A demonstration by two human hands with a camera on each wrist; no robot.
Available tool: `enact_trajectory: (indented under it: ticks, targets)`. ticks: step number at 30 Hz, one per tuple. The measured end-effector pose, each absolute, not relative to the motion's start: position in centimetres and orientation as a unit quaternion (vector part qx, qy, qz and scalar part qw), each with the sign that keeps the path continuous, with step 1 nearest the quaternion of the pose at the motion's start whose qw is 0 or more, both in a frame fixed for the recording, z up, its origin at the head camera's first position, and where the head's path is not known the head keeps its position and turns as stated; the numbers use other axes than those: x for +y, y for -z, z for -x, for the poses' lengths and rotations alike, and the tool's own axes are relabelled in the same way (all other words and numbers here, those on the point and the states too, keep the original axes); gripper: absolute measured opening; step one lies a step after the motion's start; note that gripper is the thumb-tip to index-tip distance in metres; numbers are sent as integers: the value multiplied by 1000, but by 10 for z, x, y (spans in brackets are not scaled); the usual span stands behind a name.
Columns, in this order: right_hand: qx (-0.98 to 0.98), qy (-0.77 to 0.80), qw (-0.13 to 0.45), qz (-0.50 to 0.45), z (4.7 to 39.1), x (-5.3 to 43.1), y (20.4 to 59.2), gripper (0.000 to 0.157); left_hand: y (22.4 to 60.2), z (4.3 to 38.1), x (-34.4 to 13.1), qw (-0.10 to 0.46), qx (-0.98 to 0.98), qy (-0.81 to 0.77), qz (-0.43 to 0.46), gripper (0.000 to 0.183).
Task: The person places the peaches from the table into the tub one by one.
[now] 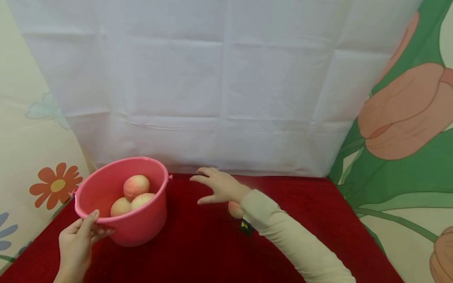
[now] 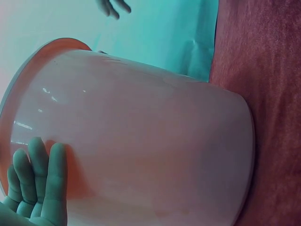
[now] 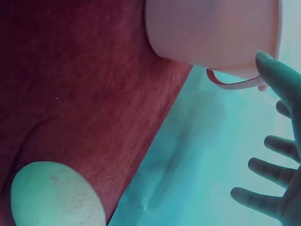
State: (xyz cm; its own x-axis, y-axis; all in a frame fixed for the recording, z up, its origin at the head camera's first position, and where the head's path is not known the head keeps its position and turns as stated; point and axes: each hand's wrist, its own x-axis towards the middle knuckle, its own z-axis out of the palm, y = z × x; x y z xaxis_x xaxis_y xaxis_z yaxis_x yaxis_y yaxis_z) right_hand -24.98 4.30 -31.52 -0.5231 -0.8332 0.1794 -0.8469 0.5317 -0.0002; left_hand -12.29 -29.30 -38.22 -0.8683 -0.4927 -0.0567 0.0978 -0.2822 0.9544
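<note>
A pink bucket (image 1: 141, 230) stands at the left of the red cloth, with three peaches (image 1: 136, 187) inside it. My left hand (image 1: 78, 239) grips its near rim, thumb over the edge and fingers (image 2: 56, 179) against the outer wall. To the right of the bucket, my right hand (image 1: 221, 186) is raised with fingers spread and nothing held; a gap separates it from the bucket. Another peach (image 1: 235, 210) lies on the cloth, partly hidden behind the right wrist. The right wrist view shows this peach (image 3: 56, 195) at lower left.
Red cloth (image 1: 198, 251) covers the table. A creased white sheet (image 1: 219, 86) hangs behind it, between flower-patterned walls (image 1: 400, 118). The bucket's handle (image 3: 235, 85) hangs down on its far side. A small dark item with a yellow mark (image 1: 245, 226) is at the right wrist.
</note>
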Motion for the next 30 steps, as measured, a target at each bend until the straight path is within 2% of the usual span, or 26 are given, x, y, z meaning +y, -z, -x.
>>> enact_trajectory:
  ticks: [3, 5, 7, 14, 17, 26, 30]
  targets:
    - [-872, -53, 73, -482, 251, 48, 319, 67, 382, 123, -292, 189, -570, 779, -178, 24]
    - [-872, -55, 71, -481, 251, 51, 322, 66, 368, 117, -282, 188, -571, 777, -185, 25]
    - [-873, -59, 68, -480, 252, 54, 325, 66, 375, 119, -286, 195, -573, 776, -179, 25]
    - [-887, -59, 50, -456, 253, 63, 332, 71, 433, 144, -332, 194, -594, 764, -161, 22]
    - [-896, -55, 41, -439, 254, 67, 334, 73, 444, 149, -341, 198, -591, 770, -139, 21]
    - [-911, -54, 14, -410, 260, 83, 349, 75, 393, 126, -299, 209, -575, 778, -141, 24]
    - [-913, -66, 11, -403, 263, 88, 354, 75, 387, 124, -294, 210, -580, 774, -143, 24]
